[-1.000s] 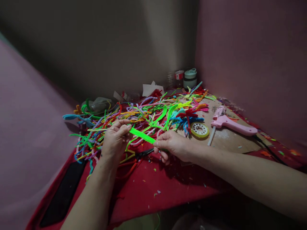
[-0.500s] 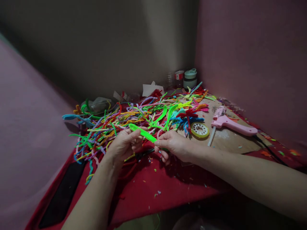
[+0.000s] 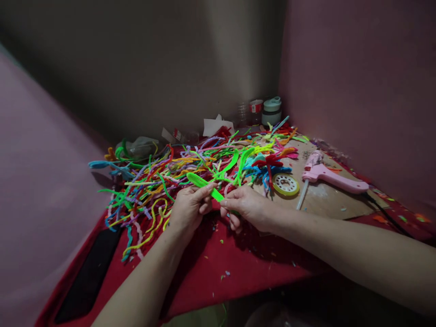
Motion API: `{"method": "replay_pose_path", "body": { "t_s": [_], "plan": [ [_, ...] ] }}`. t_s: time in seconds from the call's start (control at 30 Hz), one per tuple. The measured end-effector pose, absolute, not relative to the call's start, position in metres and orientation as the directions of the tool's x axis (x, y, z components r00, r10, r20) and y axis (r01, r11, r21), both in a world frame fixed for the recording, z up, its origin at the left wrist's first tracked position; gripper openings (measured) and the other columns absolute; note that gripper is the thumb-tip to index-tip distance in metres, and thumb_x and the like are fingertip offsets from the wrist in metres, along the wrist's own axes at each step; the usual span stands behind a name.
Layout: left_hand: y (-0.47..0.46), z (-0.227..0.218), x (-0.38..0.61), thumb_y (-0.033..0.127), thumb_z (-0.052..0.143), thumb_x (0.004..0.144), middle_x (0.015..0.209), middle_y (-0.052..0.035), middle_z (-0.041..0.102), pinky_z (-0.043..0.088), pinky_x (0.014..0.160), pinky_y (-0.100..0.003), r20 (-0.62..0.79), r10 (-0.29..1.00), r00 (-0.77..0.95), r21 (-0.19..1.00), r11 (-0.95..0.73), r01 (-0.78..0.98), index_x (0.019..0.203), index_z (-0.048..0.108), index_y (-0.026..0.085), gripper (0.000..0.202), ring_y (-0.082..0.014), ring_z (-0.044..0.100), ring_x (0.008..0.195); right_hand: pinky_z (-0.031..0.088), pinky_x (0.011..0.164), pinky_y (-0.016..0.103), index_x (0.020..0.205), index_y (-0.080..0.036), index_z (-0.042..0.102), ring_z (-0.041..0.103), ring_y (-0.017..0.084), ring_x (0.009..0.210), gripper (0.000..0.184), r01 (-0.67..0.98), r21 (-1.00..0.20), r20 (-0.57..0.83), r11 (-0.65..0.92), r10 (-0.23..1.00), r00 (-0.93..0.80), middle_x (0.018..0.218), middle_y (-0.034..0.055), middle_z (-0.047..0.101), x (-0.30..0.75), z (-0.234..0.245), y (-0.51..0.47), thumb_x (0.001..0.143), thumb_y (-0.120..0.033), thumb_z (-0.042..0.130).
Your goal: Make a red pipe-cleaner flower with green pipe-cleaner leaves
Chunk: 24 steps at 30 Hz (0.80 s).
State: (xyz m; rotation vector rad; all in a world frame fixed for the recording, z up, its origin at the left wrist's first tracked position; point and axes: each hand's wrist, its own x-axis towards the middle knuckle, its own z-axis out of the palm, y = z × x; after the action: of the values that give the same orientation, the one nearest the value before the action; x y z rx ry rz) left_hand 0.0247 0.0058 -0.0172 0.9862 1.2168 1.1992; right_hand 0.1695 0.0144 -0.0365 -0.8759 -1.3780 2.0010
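My left hand [image 3: 193, 206] has slid down the green pipe-cleaner strip [image 3: 196, 180], pinching mid-length near my right hand [image 3: 247, 206], which grips its 4 o'clock end. 10 o'clock tip's free; looks like smoothing.

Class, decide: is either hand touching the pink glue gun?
No, the left hand and right hand hold the green strip; the pink glue gun lies apart on cardboard.
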Motion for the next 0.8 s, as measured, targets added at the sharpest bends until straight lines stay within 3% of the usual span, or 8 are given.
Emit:
{"method": "replay_pose_path", "body": {
  "t_s": [0.3,0.47,0.63,0.8],
  "plan": [
    [0.012,-0.014,0.012,0.023,0.068,0.068,0.04,0.0044,0.047,0.028,0.038,-0.019,-0.106,0.992,-0.071,0.987,0.097,-0.128,0.053,0.052,0.012,0.024,-0.0034,0.035,0.032,0.036,0.033,0.018,0.057,-0.013,0.054,0.042,0.008,0.026,0.025,-0.068,-0.938,-0.216,-0.34,0.728,-0.65,0.031,-0.0038,0.047,0.171,-0.036,0.014,0.079,-0.015,0.042],
    [0.015,-0.015,0.003,0.025,0.065,0.071,0.035,0.0035,0.047,0.03,0.038,-0.019,-0.08,0.995,-0.058,0.997,0.08,-0.015,0.055,0.055,0.012,0.022,-0.0052,0.038,0.031,0.035,0.032,0.017,0.058,-0.013,0.054,0.041,0.008,0.026,0.025,-0.055,-0.941,-0.22,-0.335,0.725,-0.653,0.032,-0.004,0.047,0.171,-0.035,0.015,0.08,-0.015,0.042],
    [0.019,-0.013,-0.001,0.024,0.065,0.07,0.037,0.005,0.045,0.033,0.041,-0.019,-0.084,0.996,-0.011,0.994,0.083,-0.074,0.056,0.052,0.014,0.022,-0.0053,0.039,0.034,0.034,0.032,0.017,0.056,-0.014,0.053,0.04,0.007,0.026,0.027,-0.05,-0.941,-0.227,-0.334,0.736,-0.637,0.031,-0.0043,0.046,0.171,-0.033,0.015,0.081,-0.015,0.041],
    [0.02,-0.011,-0.006,0.023,0.064,0.071,0.044,0.0034,0.052,0.031,0.039,-0.017,0.005,0.993,-0.116,0.999,-0.001,0.035,0.062,0.055,0.012,0.017,-0.0047,0.043,0.034,0.034,0.032,0.016,0.059,-0.013,0.054,0.041,0.007,0.026,0.027,-0.036,-0.943,-0.228,-0.33,0.724,-0.65,0.031,-0.0043,0.046,0.171,-0.034,0.014,0.081,-0.013,0.041]
  ]
}}
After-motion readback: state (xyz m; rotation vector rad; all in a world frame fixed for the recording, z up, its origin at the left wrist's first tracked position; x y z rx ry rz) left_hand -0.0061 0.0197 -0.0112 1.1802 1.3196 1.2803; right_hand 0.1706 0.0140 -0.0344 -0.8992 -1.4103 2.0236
